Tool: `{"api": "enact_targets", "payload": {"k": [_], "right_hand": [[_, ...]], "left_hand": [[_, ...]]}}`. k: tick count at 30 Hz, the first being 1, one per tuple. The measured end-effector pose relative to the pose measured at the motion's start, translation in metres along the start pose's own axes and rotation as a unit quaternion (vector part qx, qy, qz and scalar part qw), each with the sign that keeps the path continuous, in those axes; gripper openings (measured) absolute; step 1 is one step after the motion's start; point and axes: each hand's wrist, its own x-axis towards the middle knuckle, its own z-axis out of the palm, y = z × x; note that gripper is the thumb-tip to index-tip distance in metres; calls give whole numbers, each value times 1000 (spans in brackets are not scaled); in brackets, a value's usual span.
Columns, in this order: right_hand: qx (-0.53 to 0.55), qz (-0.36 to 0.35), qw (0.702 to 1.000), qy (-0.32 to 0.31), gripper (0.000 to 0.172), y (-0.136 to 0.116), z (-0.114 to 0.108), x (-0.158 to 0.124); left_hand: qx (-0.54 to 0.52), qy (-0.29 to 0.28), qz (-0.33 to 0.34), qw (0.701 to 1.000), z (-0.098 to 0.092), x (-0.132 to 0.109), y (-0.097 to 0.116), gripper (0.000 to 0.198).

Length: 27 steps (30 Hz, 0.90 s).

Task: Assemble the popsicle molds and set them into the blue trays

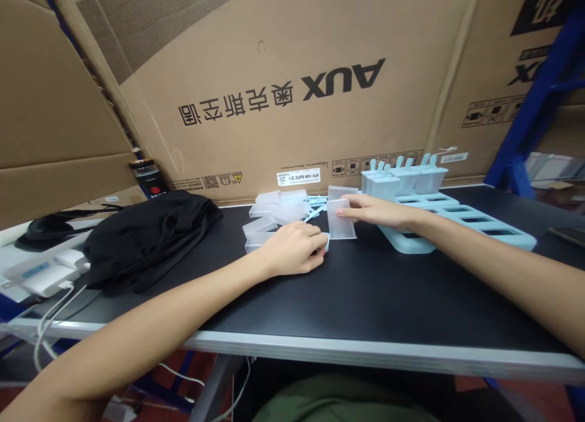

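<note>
My right hand (365, 210) pinches a translucent ice pop mold (342, 222) by its upper side, with the thumb across its face. Just left of it, my left hand (297, 248) is closed, its fingers curled down near the table. A light-blue piece (327, 242) shows at those fingertips, mostly hidden by them. Several loose translucent molds (278, 207) lie in a pile beyond and left of my left hand. Light-blue ice pop sticks (315, 207) lie between the pile and the held mold. Past my right hand is a light-blue mold rack (466, 218) with rows of slots.
Several molds with sticks upright (404, 177) sit at the rack's far left end. A black cloth bag (155, 239), white chargers with cables (55, 273) and a dark jar (148, 178) are at the left. A large cardboard box (274, 63) stands behind the black table (283, 306).
</note>
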Motion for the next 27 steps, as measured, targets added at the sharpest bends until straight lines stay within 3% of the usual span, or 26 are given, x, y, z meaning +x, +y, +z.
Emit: {"api": "enact_targets", "payload": {"k": [4,9,13,19,23,27], "right_hand": [[13,-57,998,31,45,-3,-7,0],[15,-81,996,24,40,-16,-9,-5],[-95,-86,990,60,42,-15,-11,-5],[-160,-140,977,21,49,-6,-15,-4],[-171,-182,968,13,49,-6,-12,-4],[-180,-219,957,55,47,-11,-1,-4]], "left_hand": [[-84,7,-18,996,0,-2,2,14],[-63,40,-101,992,5,0,6,37],[-43,21,-106,993,7,2,5,22],[-107,-12,-77,991,3,3,3,7],[-142,6,-137,980,1,1,2,23],[-168,8,-160,973,1,1,1,25]]}}
